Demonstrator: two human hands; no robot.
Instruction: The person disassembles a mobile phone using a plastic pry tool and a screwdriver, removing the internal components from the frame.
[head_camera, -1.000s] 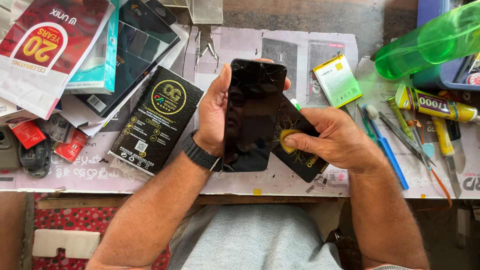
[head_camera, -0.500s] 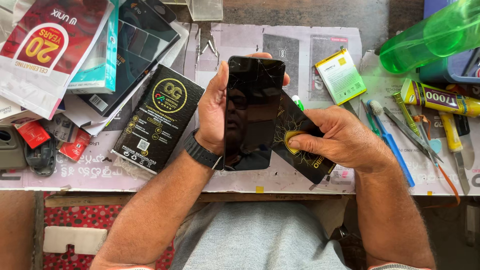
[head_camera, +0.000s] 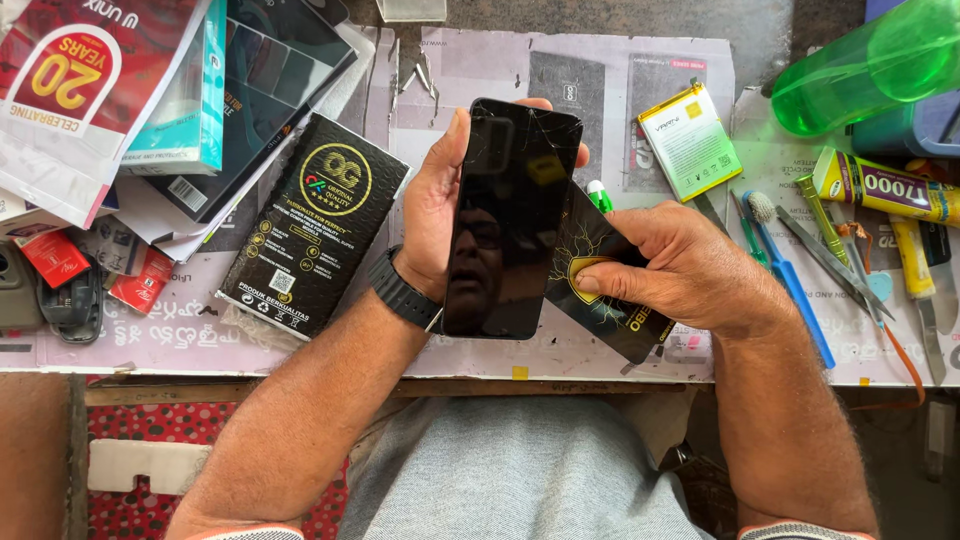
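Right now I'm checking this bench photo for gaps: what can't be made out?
Head view only:
- Black packet: partly hidden by the phone and right hand.
- Left hand fingers: mostly behind the phone.
- Green bottle: cut by the right edge.
- Phone's back: unseen.

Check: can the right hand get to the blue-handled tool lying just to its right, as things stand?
Probably not right away. The blue-handled tool lies uncovered close beside the right hand, but that hand is pinching a black packet, so it would need to drop that first.

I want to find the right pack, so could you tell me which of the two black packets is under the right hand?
The smaller black packet with the yellow emblem, pinned by the right hand; the larger black box lies untouched, left of the phone.
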